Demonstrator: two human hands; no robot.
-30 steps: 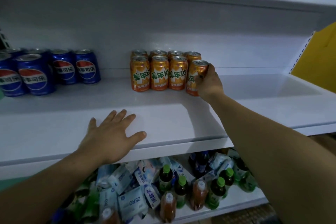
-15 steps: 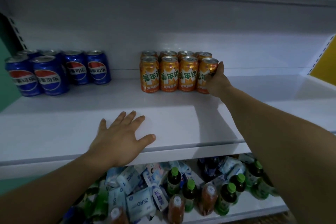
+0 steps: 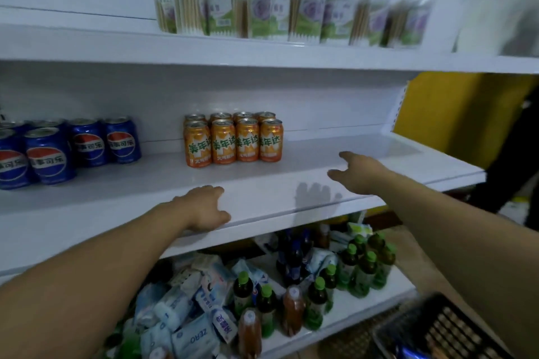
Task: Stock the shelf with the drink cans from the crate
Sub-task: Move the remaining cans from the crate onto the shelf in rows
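Right hand: held empty, fingers loosely apart | left hand: rested on shelf, fingers relaxed | crate: located below-right, nearer right hand.

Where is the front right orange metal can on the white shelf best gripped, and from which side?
Wrap the round wall of the front right orange metal can from the right: it stands upright, that side is free, and other orange cans crowd its left and back.
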